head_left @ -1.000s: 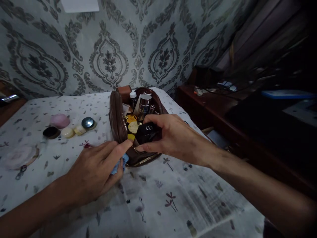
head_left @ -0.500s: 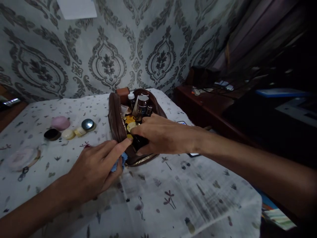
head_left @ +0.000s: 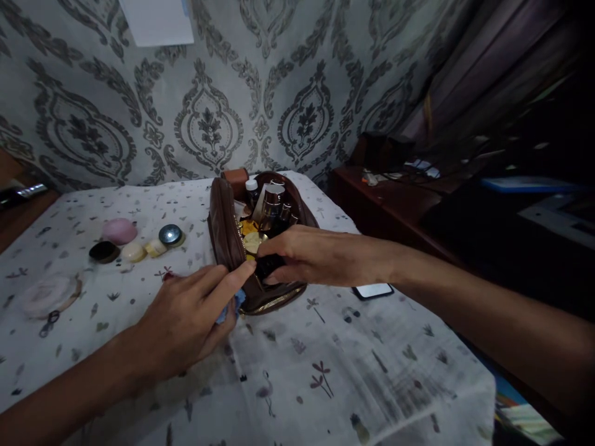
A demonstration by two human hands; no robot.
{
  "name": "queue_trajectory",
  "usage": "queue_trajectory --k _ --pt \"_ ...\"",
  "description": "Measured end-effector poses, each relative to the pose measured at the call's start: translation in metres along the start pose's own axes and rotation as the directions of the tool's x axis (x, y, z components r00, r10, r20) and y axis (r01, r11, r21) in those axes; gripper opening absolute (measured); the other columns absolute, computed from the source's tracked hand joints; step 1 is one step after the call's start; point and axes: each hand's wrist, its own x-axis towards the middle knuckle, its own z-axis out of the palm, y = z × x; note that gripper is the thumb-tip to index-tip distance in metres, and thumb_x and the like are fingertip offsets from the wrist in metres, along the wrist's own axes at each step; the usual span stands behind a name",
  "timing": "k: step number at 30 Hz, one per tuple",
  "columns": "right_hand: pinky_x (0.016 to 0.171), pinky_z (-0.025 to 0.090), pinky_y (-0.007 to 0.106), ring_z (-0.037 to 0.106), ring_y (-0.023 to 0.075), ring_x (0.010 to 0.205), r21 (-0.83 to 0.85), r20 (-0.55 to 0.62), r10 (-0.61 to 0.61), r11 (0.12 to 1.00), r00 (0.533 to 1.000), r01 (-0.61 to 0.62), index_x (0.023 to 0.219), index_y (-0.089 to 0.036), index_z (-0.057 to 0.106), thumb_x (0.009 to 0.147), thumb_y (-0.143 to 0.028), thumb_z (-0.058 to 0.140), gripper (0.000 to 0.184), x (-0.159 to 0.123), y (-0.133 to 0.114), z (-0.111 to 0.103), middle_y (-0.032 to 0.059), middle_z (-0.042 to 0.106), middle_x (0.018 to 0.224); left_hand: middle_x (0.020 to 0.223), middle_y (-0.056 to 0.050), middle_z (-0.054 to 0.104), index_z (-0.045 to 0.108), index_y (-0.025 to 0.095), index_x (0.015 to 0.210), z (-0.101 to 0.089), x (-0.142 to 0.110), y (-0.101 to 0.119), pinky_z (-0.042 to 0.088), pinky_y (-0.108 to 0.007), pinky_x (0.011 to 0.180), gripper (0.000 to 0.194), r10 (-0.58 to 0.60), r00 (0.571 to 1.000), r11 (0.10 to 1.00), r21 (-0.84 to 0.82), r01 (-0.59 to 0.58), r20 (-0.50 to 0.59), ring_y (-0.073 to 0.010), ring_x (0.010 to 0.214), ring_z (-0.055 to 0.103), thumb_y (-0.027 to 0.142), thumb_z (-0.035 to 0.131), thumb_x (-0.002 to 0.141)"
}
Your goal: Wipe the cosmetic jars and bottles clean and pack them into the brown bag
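A brown zippered toiletry bag (head_left: 226,217) lies open on the cloth-covered table, packed with small bottles and jars. Inside it are a bottle with a shiny cap (head_left: 273,199), a white-capped bottle (head_left: 251,189) and a pale yellow round lid (head_left: 253,241). My right hand (head_left: 302,255) reaches in over the bag's near side, its fingers bent down around something dark that I cannot make out. In my closed left hand (head_left: 190,313) is a crumpled blue cloth (head_left: 237,303), mostly hidden under the palm. My left index finger stretches to the bag's near left edge.
Left of the bag stand a pink rounded item (head_left: 119,230), a black lid (head_left: 104,251), a cream jar (head_left: 133,251), a small yellowish container (head_left: 155,248) and a shiny-lidded jar (head_left: 171,235). A phone (head_left: 374,290) lies right of the bag, partly behind my forearm.
The view has shifted slightly, so the bag and jars appear a little further right and lower. Both hands keep nearly the same places at the bag.
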Motion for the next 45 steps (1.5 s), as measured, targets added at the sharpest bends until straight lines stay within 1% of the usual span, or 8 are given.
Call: queue_trajectory --k 5,14,19,23,27,34,40,45 --pt "0.071 0.042 0.026 0.061 0.0181 0.083 -0.171 -0.121 0.064 0.982 0.991 -0.085 0.096 -0.017 0.07 0.091 -0.027 0.066 0.012 0.002 -0.01 0.005 0.0029 0.065 0.083 0.087 -0.008 0.068 0.045 0.009 0.138 0.0 -0.001 -0.001 0.05 -0.024 0.052 0.043 0.023 1.0 1.0 0.01 -0.023 0.006 -0.0177 0.073 0.067 0.013 0.043 0.095" --pt "0.068 0.04 0.027 0.06 0.0184 0.078 -0.325 -0.064 0.139 0.933 0.988 -0.152 0.09 -0.014 0.067 0.093 -0.027 0.062 0.014 0.013 -0.02 0.007 0.0051 0.064 0.08 0.088 -0.007 0.067 0.041 0.011 0.141 0.0 0.0 0.0 0.05 -0.025 0.053 0.045 0.016 1.0 1.0 0.025 -0.017 0.013 -0.0183 0.075 0.067 0.015 0.04 0.096" --pt "0.065 0.037 0.026 0.055 0.0159 0.07 -0.21 -0.012 0.135 0.968 0.991 -0.135 0.101 -0.015 0.067 0.091 -0.026 0.061 0.016 0.004 -0.016 0.002 0.0016 0.061 0.074 0.091 -0.008 0.067 0.036 0.01 0.146 -0.002 -0.002 -0.001 0.051 -0.026 0.054 0.05 0.013 0.999 1.0 0.023 -0.014 0.04 -0.0192 0.077 0.067 0.016 0.039 0.097" --pt "0.063 0.035 0.025 0.051 0.0139 0.065 -0.057 -0.015 0.046 0.997 0.999 -0.047 0.126 -0.014 0.056 0.09 -0.023 0.06 0.037 -0.005 -0.005 0.0 -0.0022 0.058 0.072 0.091 -0.008 0.067 0.033 0.011 0.149 0.0 -0.004 -0.001 0.048 -0.024 0.053 0.052 0.009 0.999 1.0 0.017 -0.009 0.037 -0.0183 0.077 0.067 0.018 0.04 0.097" --pt "0.065 0.033 0.025 0.046 0.0125 0.065 0.007 -0.112 0.041 0.999 0.993 -0.041 0.11 -0.015 0.063 0.093 -0.027 0.059 0.022 -0.005 0.003 0.007 -0.0029 0.054 0.071 0.093 -0.009 0.067 0.037 0.011 0.145 0.001 -0.005 0.0 0.049 -0.024 0.055 0.048 -0.008 0.999 1.0 0.022 0.007 0.033 -0.0177 0.078 0.066 0.018 0.04 0.098" --pt "0.065 0.03 0.024 0.045 0.0106 0.066 0.019 -0.176 0.201 0.979 0.964 -0.201 0.096 -0.016 0.065 0.089 -0.02 0.065 0.008 0.003 -0.008 0.02 -0.0029 0.054 0.072 0.094 -0.009 0.068 0.039 0.009 0.142 0.002 -0.001 0.0 0.048 -0.026 0.052 0.045 0.021 0.999 0.999 0.036 -0.022 0.025 -0.0188 0.078 0.066 0.017 0.039 0.098" --pt "0.06 0.028 0.023 0.043 0.0099 0.062 0.03 -0.171 0.103 0.995 0.98 -0.099 0.091 -0.017 0.062 0.091 -0.022 0.064 0.005 0.002 -0.001 0.022 -0.004 0.053 0.068 0.093 -0.008 0.066 0.039 0.01 0.143 0.002 0.001 0.001 0.046 -0.025 0.052 0.047 0.008 0.999 1.0 0.022 -0.009 0.036 -0.0185 0.079 0.066 0.016 0.039 0.097" --pt "0.063 0.033 0.023 0.047 0.0104 0.066 0.079 -0.18 -0.041 0.995 0.983 0.056 0.088 -0.017 0.06 0.091 -0.019 0.062 0.004 0.002 0.009 0.023 -0.0028 0.057 0.074 0.092 -0.007 0.066 0.047 0.014 0.138 -0.001 0.002 0.003 0.041 -0.024 0.048 0.043 -0.031 0.998 0.999 -0.012 0.032 0.062 -0.0162 0.071 0.064 0.016 0.04 0.096"
